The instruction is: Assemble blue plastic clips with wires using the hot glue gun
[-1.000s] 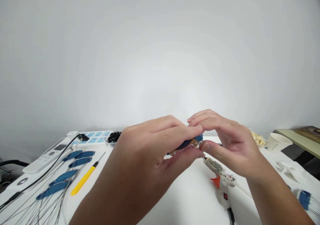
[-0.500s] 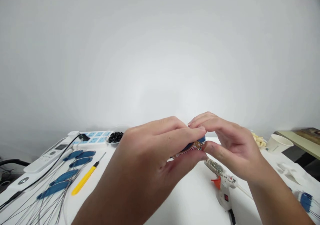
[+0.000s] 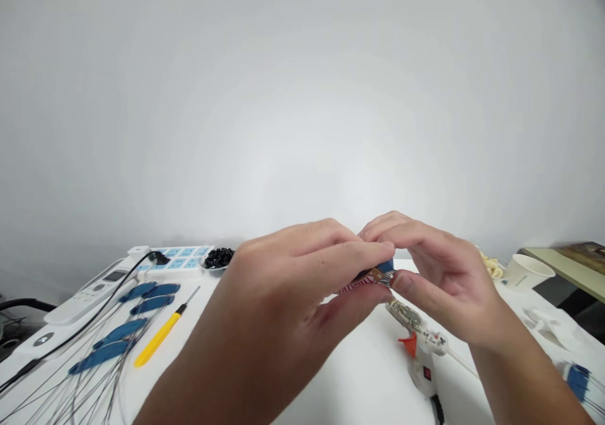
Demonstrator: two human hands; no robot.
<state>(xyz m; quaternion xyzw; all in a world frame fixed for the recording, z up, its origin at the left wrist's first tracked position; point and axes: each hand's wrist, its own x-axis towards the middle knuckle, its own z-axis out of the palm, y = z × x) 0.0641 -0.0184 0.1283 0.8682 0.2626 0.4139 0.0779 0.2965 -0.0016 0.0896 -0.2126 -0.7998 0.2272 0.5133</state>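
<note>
My left hand (image 3: 293, 280) is closed, its thumb below and fingers above a small blue piece (image 3: 386, 265) with a red-and-white striped edge and a brown patterned end. Most of that piece is hidden by the fingers, so its exact kind does not show. My right hand (image 3: 439, 273) curls around the piece's right end, with the thumb tip against the edge and the fingers over the far side. Below the right hand, a white glue gun (image 3: 423, 368) with an orange trigger lies on the white table (image 3: 350, 381).
On the left lie blue leaf-shaped pieces (image 3: 120, 332) with thin wires, a yellow-handled screwdriver (image 3: 158, 343) and a power strip (image 3: 177, 258). Behind them sits a bowl of black beads (image 3: 218, 258). A paper cup (image 3: 527, 272) and another blue wired piece (image 3: 577, 382) are at right.
Both hands have shifted very slightly to the right with the blue piece. A bit more of its striped edge and patterned end shows between the fingers.
</note>
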